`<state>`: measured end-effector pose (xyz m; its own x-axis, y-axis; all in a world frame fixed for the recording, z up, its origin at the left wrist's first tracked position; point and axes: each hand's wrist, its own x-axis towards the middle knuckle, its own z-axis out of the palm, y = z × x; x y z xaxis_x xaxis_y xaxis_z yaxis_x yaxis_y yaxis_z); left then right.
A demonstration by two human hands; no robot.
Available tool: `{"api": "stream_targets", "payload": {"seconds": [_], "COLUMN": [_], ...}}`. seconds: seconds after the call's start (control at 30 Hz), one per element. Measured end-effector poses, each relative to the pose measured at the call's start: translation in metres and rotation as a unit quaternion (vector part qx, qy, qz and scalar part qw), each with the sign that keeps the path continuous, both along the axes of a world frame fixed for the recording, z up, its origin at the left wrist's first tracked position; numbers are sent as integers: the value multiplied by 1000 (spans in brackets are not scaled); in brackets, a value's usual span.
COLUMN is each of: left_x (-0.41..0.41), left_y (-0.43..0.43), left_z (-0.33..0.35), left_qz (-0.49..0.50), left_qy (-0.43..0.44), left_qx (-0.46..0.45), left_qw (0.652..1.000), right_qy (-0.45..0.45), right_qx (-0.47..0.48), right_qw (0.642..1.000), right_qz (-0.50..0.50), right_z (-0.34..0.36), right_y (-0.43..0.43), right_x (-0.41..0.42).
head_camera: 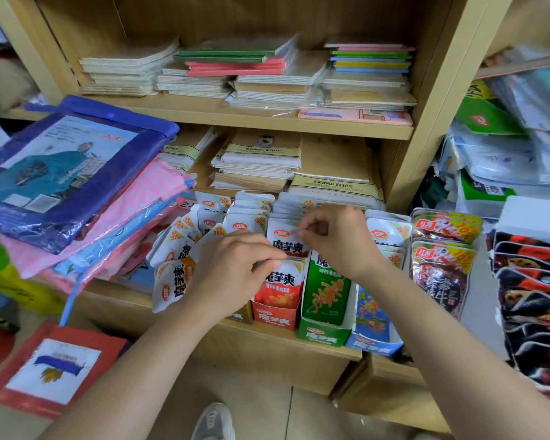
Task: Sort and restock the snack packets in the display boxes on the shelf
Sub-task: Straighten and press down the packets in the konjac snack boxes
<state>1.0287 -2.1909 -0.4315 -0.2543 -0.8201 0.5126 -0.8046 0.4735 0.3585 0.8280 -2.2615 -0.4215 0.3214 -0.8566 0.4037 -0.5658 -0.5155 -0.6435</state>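
Midway through sorting: left hand (232, 265) and right hand (337, 239) both pinching red konjac packets (286, 246) above red display box (275, 315); green box (323, 331) filled, loose orange packets (175, 274) left unsorted beside

Both forearms are bare right up to the bottom edge of the view, with no sleeve or cuff showing on either one. The left hand (227, 265) wears no glove, ring, or band that I can make out, and its wrist carries no watch or bracelet. The right hand (337, 236) is likewise bare, wrist included. The nails look short and unpainted, though the picture is too soft there to be sure. Below the shelf (204, 344) edge, between the two forearms, one shoe (213, 422) shows: a light grey trainer with a rounded toe, paler panels along the sides and a darker grey strip running down its middle.
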Motion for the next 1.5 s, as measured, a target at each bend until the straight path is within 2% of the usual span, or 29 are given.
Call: {"api": "stream_targets", "payload": {"seconds": [0.07,0.13,0.2,0.3,0.4,0.47,0.67,0.83,1.0,1.17,1.33,1.4,1.5], "left_x": [-4,-8,-13,-23,-25,-21,-30,-36,-39,-35,-20,-2,34], "left_y": [-7,-15,-23,-29,-28,-25,-23,-37,-42,-42,-22,-11,3], "left_z": [-3,-5,-9,-13,-13,-8,1,-5,-2,-5,7,14,18], "left_qz": [19,37,46,76,86,78,36,56,69,45,-16,5,93], "left_qy": [4,11,24,18,-24,-51,-138,-156,-158,-138,-22,33,74], "left_qx": [-15,-42,-76,-69,-21,16,43,87,82,92,81,46,-17], "left_qw": [1000,998,996,995,996,996,989,982,981,985,996,998,993], "right_qy": [-5,-73,-106,-4,150,208,213,290,311,274,188,125,35], "right_qx": [29,57,10,-120,-100,-79,-105,-88,-98,-92,-105,-121,-143], "right_qw": [1000,996,993,991,983,975,971,951,944,956,975,983,988], "right_qz": [8,-12,-48,-62,-38,-26,-20,-60,-58,-51,-47,-58,-47], "right_z": [-5,-5,-1,-5,-16,-20,-16,-22,-24,-22,-15,-8,-1], "right_y": [-1,-4,-4,0,2,3,5,3,2,5,7,10,20], "right_x": [-1,-5,-10,-14,-22,-26,-40,-46,-45,-45,-47,-44,-29]}}
